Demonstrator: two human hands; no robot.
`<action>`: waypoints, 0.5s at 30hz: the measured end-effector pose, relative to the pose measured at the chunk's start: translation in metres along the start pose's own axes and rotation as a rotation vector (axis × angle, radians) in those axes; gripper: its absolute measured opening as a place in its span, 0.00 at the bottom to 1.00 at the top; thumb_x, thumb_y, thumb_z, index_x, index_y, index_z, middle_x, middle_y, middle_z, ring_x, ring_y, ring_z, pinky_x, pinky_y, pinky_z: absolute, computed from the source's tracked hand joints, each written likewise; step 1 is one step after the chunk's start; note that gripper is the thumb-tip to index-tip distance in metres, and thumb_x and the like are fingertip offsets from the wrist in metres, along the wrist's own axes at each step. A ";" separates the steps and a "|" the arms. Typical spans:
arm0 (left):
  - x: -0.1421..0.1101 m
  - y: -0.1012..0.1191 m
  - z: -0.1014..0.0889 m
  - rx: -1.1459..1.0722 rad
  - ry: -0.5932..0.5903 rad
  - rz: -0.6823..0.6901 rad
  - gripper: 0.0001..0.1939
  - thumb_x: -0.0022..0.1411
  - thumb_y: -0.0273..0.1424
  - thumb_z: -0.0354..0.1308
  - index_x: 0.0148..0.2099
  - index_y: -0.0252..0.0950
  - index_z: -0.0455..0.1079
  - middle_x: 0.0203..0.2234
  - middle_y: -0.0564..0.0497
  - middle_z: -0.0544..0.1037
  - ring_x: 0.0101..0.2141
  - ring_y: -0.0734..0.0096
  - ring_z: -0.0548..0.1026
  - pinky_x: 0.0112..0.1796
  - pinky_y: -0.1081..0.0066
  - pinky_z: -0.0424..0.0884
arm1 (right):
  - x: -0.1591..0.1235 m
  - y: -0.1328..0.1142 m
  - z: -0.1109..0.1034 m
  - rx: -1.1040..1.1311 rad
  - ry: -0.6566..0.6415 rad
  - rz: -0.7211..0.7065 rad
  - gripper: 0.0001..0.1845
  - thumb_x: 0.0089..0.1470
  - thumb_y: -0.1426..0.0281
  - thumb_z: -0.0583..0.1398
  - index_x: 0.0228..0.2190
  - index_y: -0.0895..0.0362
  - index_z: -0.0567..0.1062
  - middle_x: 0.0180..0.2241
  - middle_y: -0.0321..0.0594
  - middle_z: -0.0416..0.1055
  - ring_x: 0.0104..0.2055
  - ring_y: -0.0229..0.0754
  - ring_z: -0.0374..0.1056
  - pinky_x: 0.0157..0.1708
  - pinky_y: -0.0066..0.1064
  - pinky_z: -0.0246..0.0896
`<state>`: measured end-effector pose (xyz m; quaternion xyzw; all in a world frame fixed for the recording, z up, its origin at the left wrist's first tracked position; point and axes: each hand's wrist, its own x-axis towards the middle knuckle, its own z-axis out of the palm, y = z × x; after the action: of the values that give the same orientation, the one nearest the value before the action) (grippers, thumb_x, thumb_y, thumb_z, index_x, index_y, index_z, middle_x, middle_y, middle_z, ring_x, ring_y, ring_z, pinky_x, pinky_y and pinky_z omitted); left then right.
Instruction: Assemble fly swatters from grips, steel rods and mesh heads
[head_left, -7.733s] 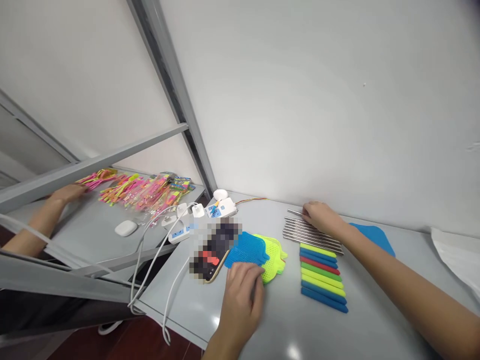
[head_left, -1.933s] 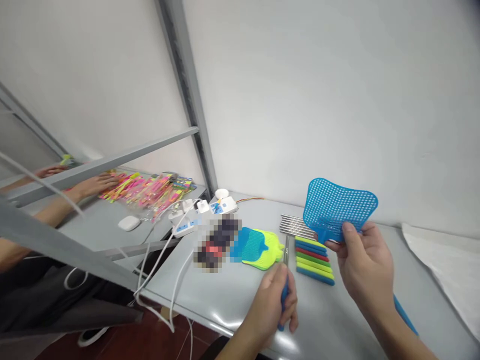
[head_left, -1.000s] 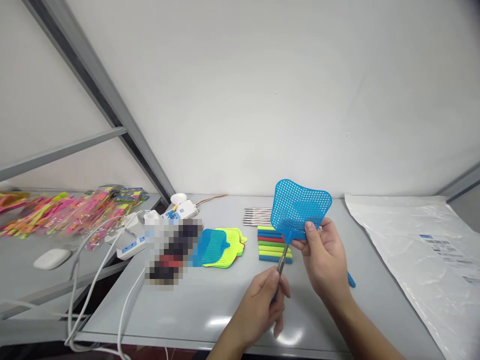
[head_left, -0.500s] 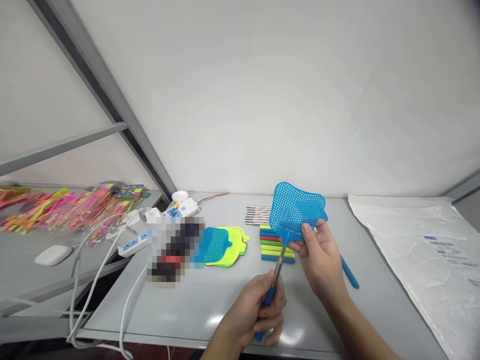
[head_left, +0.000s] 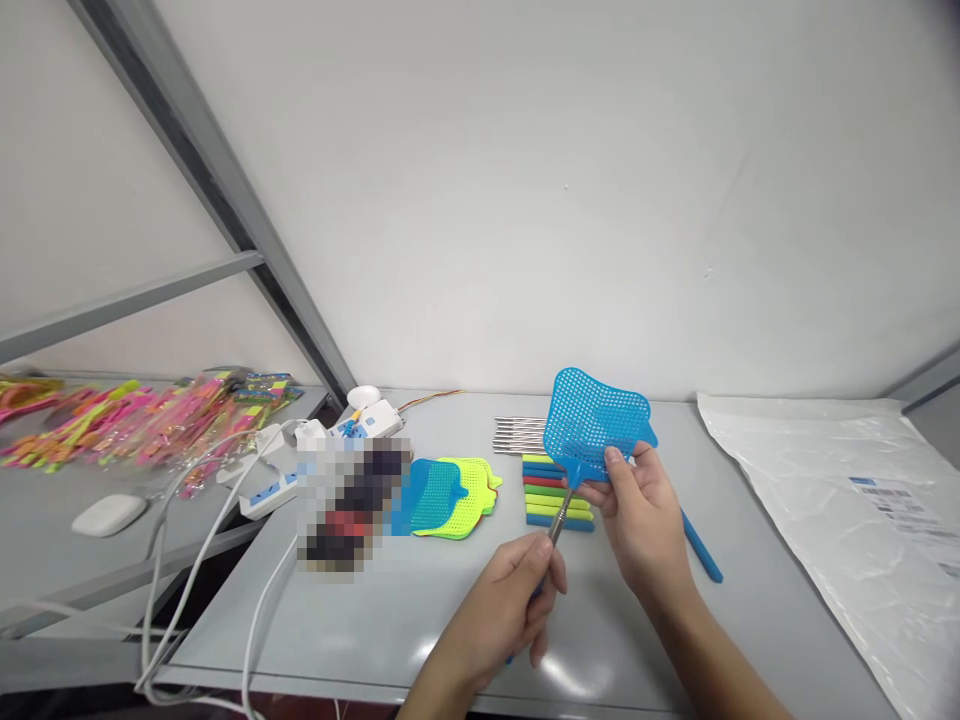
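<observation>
A blue fly swatter (head_left: 589, 415) is held in front of me, its mesh head up and its metal rod slanting down to the left. My right hand (head_left: 641, 520) pinches the lower right edge of the head between thumb and fingers. A pointed blue tab sticks out at the head's right side, and part of the mesh looks doubled. My left hand (head_left: 514, 605) is closed round the rod near the blue handle, most of which its fingers hide. Behind the swatter lie a row of coloured handles (head_left: 559, 505) and several metal rods (head_left: 517, 435).
Blue and yellow swatter heads (head_left: 457, 500) are stacked left of centre. A blue handle (head_left: 701, 548) lies right of my right wrist. At the right is a white plastic mailer (head_left: 795, 450). Power strips (head_left: 270, 490), white cables (head_left: 199, 560) and bagged colourful items (head_left: 172, 410) occupy the left.
My left hand has slid up toward the rod, covering more of the handle. My right hand keeps its hold on the swatter head. The view has shifted slightly.
</observation>
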<state>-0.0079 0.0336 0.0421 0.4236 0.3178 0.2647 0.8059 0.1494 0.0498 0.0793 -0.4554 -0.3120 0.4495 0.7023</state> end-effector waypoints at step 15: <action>-0.012 0.010 0.000 0.005 0.034 -0.025 0.21 0.66 0.49 0.46 0.31 0.38 0.59 0.14 0.64 0.49 0.13 0.82 0.44 0.14 0.79 0.54 | -0.013 0.001 0.013 0.010 -0.091 0.003 0.11 0.58 0.61 0.59 0.41 0.49 0.65 0.35 0.31 0.71 0.34 0.36 0.73 0.36 0.33 0.73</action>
<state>-0.0176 0.0305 0.0544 0.4171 0.3374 0.2610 0.8026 0.1324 0.0429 0.0832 -0.4317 -0.3406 0.4722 0.6889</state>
